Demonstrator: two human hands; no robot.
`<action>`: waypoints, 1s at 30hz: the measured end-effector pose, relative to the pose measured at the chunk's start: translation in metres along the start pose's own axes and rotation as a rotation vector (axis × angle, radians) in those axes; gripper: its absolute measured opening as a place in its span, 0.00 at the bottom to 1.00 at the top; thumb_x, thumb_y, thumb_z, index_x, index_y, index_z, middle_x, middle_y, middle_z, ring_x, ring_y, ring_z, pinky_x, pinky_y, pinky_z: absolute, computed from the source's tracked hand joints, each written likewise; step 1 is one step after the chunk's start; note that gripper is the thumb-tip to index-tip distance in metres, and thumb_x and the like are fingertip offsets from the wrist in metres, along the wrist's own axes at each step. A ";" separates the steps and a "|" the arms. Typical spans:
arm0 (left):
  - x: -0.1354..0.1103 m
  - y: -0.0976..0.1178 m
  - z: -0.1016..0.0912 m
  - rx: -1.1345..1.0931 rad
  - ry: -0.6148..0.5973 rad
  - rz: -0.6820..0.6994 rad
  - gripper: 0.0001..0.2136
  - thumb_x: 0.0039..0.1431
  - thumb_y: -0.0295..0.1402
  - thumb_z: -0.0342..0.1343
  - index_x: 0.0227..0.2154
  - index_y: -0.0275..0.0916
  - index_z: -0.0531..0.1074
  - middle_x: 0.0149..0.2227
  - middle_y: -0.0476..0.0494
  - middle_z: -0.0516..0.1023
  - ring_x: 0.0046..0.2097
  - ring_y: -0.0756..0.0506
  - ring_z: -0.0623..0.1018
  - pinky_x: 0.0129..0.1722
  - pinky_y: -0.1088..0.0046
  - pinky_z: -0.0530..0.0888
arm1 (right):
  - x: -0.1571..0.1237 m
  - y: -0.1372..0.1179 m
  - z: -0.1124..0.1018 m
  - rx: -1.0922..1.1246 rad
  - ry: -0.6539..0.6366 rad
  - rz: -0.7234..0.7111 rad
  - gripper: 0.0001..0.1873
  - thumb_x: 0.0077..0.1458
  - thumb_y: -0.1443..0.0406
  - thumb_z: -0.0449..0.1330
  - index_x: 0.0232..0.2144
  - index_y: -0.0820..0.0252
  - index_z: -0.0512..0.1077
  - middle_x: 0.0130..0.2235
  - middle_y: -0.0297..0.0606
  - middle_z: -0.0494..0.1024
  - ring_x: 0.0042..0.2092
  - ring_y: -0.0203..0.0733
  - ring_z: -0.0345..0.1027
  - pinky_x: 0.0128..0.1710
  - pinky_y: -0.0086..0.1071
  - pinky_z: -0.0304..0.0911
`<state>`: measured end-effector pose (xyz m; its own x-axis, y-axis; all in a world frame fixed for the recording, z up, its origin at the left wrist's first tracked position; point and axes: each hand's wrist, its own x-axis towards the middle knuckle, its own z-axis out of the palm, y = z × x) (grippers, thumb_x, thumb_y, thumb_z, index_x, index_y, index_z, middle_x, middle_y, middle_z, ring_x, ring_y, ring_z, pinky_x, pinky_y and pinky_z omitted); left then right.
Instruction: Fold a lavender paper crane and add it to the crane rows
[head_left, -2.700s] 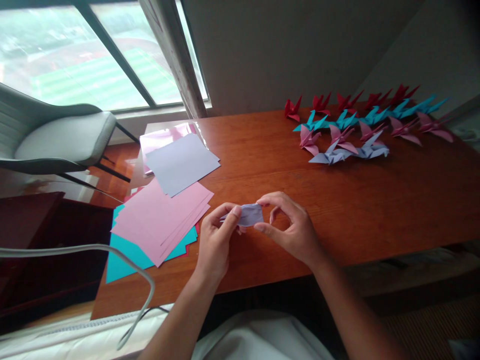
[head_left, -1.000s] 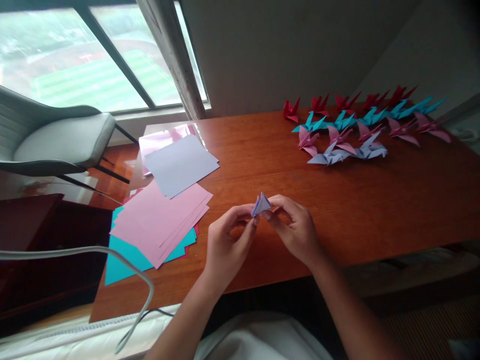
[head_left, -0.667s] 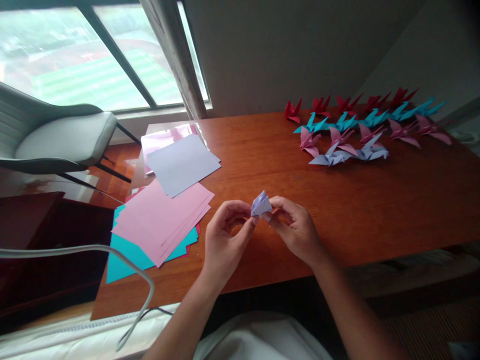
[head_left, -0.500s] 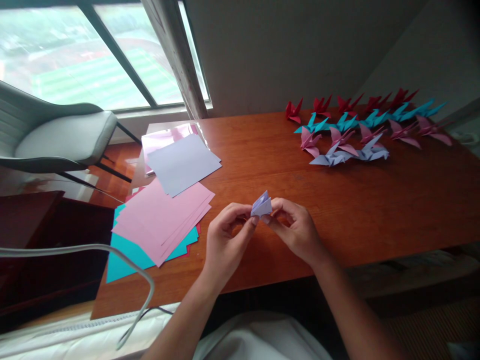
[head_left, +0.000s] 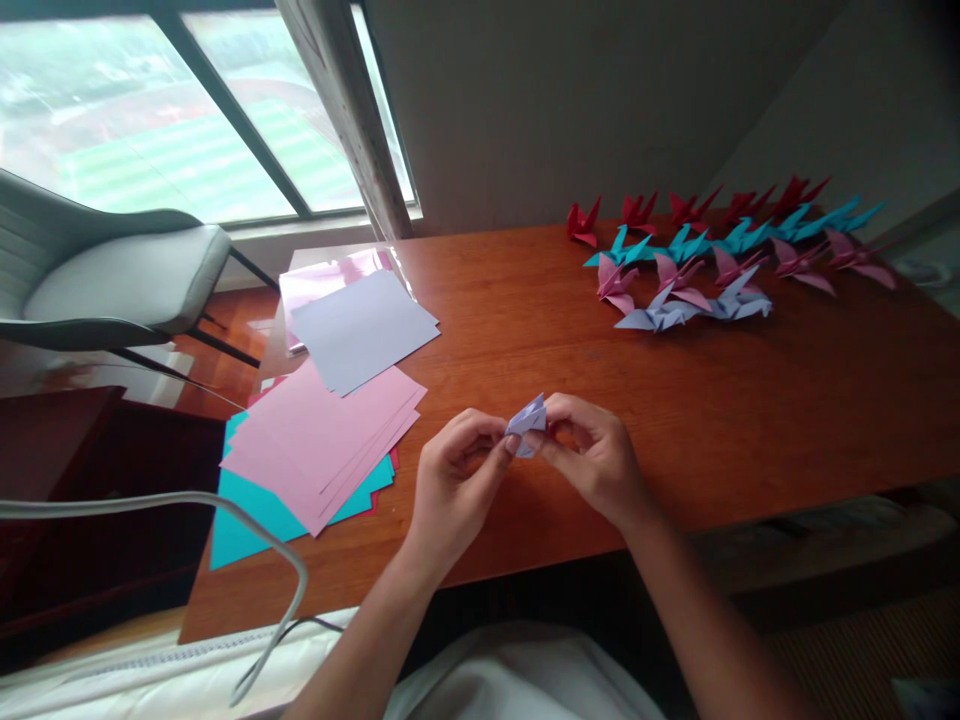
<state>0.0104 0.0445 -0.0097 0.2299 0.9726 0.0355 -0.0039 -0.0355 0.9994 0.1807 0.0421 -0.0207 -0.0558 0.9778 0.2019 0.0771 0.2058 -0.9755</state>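
Observation:
A small folded piece of lavender origami paper is held up over the wooden table between both hands. My left hand pinches its left edge between thumb and fingers. On the other side, my right hand grips it, the thumb pressed on its front. Part of the paper is hidden behind the fingertips. Two finished lavender cranes stand farther back on the right, in front of rows of pink cranes, turquoise cranes and red cranes.
Lavender sheets lie at the table's left, near a shiny plastic packet. Closer in are pink sheets over turquoise sheets. A white curved tube crosses the lower left. A grey chair stands by the window.
The lavender paper has tilted between my fingers, and a folded part now shows below the thumbs. Both hands keep their grip and have barely moved.

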 end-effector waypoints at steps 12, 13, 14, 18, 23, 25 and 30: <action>-0.002 -0.003 0.001 0.137 0.021 0.095 0.02 0.60 0.31 0.62 0.33 0.38 0.77 0.32 0.45 0.79 0.35 0.46 0.77 0.37 0.72 0.76 | 0.002 -0.002 -0.001 0.094 -0.008 -0.027 0.06 0.58 0.62 0.66 0.30 0.55 0.75 0.34 0.36 0.76 0.37 0.41 0.70 0.36 0.35 0.67; -0.002 -0.002 0.001 0.158 0.022 0.104 0.02 0.60 0.31 0.62 0.33 0.38 0.76 0.32 0.45 0.79 0.34 0.47 0.77 0.36 0.72 0.75 | 0.002 -0.002 -0.002 0.103 -0.011 -0.022 0.07 0.58 0.62 0.66 0.29 0.55 0.74 0.33 0.36 0.75 0.37 0.41 0.70 0.36 0.34 0.67; -0.002 -0.001 0.002 0.174 0.020 0.110 0.02 0.60 0.31 0.62 0.32 0.38 0.76 0.31 0.45 0.78 0.34 0.47 0.77 0.36 0.72 0.75 | 0.002 -0.002 -0.002 0.117 -0.014 -0.015 0.07 0.58 0.62 0.66 0.29 0.55 0.74 0.33 0.35 0.75 0.36 0.41 0.70 0.36 0.34 0.67; -0.004 0.006 0.001 0.144 -0.011 0.107 0.03 0.61 0.32 0.61 0.34 0.38 0.76 0.33 0.45 0.79 0.34 0.46 0.78 0.37 0.72 0.75 | 0.001 -0.003 -0.004 0.212 -0.044 0.030 0.05 0.58 0.64 0.66 0.30 0.56 0.75 0.32 0.34 0.74 0.35 0.39 0.69 0.36 0.33 0.67; -0.004 0.011 -0.002 0.040 -0.010 0.047 0.06 0.64 0.35 0.59 0.36 0.39 0.78 0.34 0.43 0.80 0.36 0.46 0.78 0.37 0.73 0.75 | 0.000 -0.005 -0.005 0.230 -0.167 0.129 0.06 0.57 0.61 0.67 0.31 0.56 0.76 0.31 0.33 0.75 0.35 0.38 0.68 0.35 0.32 0.67; -0.003 0.011 -0.002 0.019 -0.001 0.021 0.06 0.62 0.35 0.61 0.35 0.38 0.78 0.33 0.43 0.79 0.35 0.46 0.78 0.36 0.73 0.74 | -0.001 -0.005 -0.005 0.217 -0.223 0.158 0.07 0.57 0.60 0.67 0.31 0.57 0.76 0.31 0.33 0.75 0.34 0.38 0.68 0.35 0.32 0.67; 0.000 0.012 -0.004 -0.076 -0.041 -0.008 0.04 0.61 0.32 0.63 0.33 0.37 0.78 0.33 0.44 0.76 0.35 0.48 0.76 0.34 0.75 0.73 | -0.002 -0.002 -0.006 0.219 -0.287 0.226 0.08 0.56 0.59 0.68 0.32 0.57 0.77 0.32 0.34 0.76 0.35 0.39 0.69 0.34 0.32 0.67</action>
<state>0.0065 0.0450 0.0019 0.2696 0.9625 0.0284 -0.0755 -0.0082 0.9971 0.1866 0.0395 -0.0184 -0.3391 0.9405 -0.0213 -0.0927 -0.0559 -0.9941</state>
